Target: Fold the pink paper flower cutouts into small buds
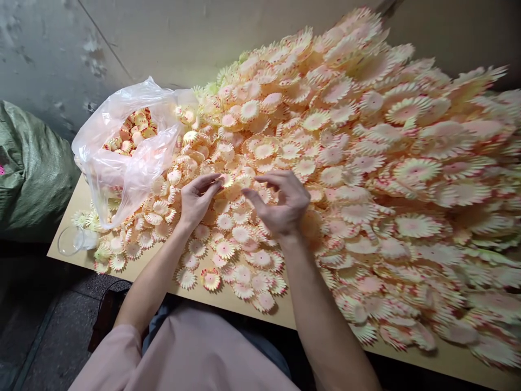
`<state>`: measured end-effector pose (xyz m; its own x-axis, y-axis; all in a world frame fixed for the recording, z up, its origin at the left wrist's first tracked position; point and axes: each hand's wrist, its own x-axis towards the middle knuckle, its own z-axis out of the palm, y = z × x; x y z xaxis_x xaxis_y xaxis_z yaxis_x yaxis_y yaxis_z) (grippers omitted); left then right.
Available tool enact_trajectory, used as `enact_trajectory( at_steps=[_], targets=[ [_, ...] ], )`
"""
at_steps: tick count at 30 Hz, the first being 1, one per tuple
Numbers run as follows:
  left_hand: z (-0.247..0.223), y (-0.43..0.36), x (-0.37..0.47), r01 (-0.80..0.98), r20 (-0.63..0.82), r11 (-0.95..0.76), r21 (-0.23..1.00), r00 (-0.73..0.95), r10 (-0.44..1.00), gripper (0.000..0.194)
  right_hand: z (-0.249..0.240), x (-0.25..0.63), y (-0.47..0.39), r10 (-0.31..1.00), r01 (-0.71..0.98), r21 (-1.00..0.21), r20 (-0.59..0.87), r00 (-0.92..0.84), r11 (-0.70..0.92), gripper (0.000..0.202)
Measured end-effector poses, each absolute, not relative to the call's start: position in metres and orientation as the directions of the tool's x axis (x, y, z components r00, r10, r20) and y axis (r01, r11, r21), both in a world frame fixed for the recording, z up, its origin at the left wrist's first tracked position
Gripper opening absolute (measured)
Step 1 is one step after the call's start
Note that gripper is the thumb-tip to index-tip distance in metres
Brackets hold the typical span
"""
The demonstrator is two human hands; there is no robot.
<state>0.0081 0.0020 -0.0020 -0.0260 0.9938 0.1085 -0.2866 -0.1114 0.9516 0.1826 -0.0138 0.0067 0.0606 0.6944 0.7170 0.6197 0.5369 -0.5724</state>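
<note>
My left hand (197, 198) is closed in a pinch on the edge of a small pale flower piece (227, 180) with a fringed rim. Just to its right, my right hand (283, 201) hovers with thumb and fingers apart, and nothing shows between them. Both hands are over a large heap of artificial flower petals (260, 258), cream to pale pink discs with notched, red-tipped edges. One petal disc with a yellow and red rim (210, 279) lies near the table's front edge.
A translucent plastic bag (126, 179) stands at the left, holding several curled flower pieces (136, 130). A clear round container (70, 241) sits on the table's left corner (61, 252). Larger petals (407, 163) pile up at the right. A green sack (36, 168) stands beyond the left edge.
</note>
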Motion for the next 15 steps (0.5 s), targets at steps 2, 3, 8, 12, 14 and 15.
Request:
enact_trajectory(
  at_steps=[2,3,8,12,14,15],
  targets=[
    [0.002,0.000,0.008,-0.289,0.108,-0.099,0.952,0.017,0.994,0.033,0.007,0.177,-0.016,0.737,0.577,-0.568,0.670,-0.090,0.587,0.024],
    [0.004,-0.001,0.007,-0.286,0.108,-0.091,0.954,0.045,0.993,0.036,0.007,0.175,-0.016,0.739,0.558,-0.569,0.662,-0.124,0.603,0.024],
    [0.010,-0.003,0.004,-0.297,0.129,-0.076,0.952,0.162,0.978,0.042,0.007,0.174,-0.017,0.764,0.498,-0.637,0.640,-0.085,0.589,0.014],
    [0.005,0.000,0.001,-0.249,0.171,-0.120,0.961,0.195,0.966,0.041,0.009,0.174,-0.018,0.803,0.397,-0.715,0.586,-0.108,0.575,0.012],
    [0.004,0.002,0.000,-0.221,0.181,-0.139,0.965,0.184,0.966,0.041,0.009,0.174,-0.018,0.822,0.340,-0.754,0.556,-0.126,0.562,0.011],
    [0.004,0.002,-0.001,-0.211,0.183,-0.144,0.967,0.183,0.966,0.041,0.009,0.173,-0.018,0.830,0.321,-0.769,0.544,-0.125,0.553,0.011]
  ],
)
